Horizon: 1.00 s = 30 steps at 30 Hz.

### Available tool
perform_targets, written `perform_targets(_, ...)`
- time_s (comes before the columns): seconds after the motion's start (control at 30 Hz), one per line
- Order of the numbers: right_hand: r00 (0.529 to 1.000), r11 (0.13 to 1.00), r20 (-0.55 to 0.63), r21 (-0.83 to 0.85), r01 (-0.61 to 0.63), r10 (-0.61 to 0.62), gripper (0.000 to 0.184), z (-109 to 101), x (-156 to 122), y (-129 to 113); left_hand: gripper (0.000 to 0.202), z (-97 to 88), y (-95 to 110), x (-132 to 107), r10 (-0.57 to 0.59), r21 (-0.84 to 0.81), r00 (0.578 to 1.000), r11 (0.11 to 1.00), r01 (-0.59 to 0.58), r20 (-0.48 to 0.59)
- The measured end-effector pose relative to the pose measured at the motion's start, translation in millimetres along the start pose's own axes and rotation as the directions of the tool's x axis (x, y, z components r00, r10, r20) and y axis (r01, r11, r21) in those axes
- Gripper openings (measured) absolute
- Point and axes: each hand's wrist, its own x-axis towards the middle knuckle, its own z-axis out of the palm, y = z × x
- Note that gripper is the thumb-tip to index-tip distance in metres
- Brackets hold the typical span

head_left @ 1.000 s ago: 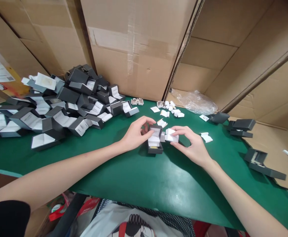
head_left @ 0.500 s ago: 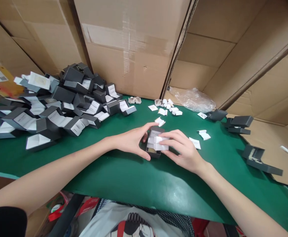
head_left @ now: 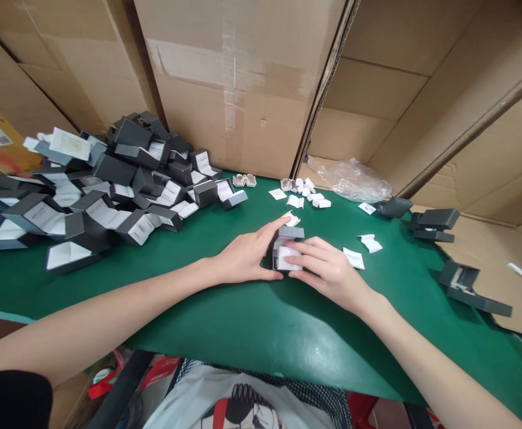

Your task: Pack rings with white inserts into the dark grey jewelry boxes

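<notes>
Around the left side of a small dark grey hinged box [head_left: 291, 232], my left hand [head_left: 245, 257] is closed, thumb at the front and fingers at the back. The box stands with its lid raised, over the green table. My right hand [head_left: 333, 271] has its fingertips on a folded white insert [head_left: 288, 261] that sits in the lower half of the box. Its thumb lies by the box's front right corner. The right fingers cover part of the insert and the inside. Just behind the box lies a white folded piece [head_left: 292, 219].
A heap of opened dark boxes with white linings [head_left: 113, 173] covers the table's left. Loose white inserts [head_left: 305, 187] and a crumpled clear plastic bag [head_left: 354, 180] lie at the back. Several dark boxes [head_left: 462, 277] stand at the right. Tall cardboard [head_left: 243, 77] walls the back.
The white insert has gone from above the box down into its lower half. The box's lid now stands more upright, and my left hand has moved slightly right with it.
</notes>
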Motion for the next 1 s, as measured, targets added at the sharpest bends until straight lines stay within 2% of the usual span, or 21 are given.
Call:
perform_targets(0.3, 0.997, 0.996, 0.064, -0.075, 0.041, -0.036, 0.021, -1.7, 5.7, -5.0, 0.097, 2.0, -1.7, 1.0, 0.000, 0.016, 1.000, 1.000, 0.000, -0.004)
perform_targets(0.53, 0.999, 1.000, 0.039, 0.014, 0.000, -0.001, 0.020, 4.2, 3.5, -4.0, 0.097, 1.3, -0.3, 0.4, -0.008, -0.013, 1.000, 1.000, 0.008, -0.008)
perform_targets(0.77, 0.998, 0.998, 0.056, -0.049, -0.029, 0.032, 0.023, 9.2, 7.9, -10.0, 0.095, 0.5, 1.2, 1.5, -0.020, -0.004, 1.000, 1.000, 0.020, 0.009)
perform_targets(1.0, 0.998, 0.989, -0.058, 0.148, -0.004, 0.012, 0.025, 16.9, 4.3, -3.3, 0.093, -0.6, 1.5, 1.5, -0.018, -0.012, 1.000, 1.000, 0.018, 0.019)
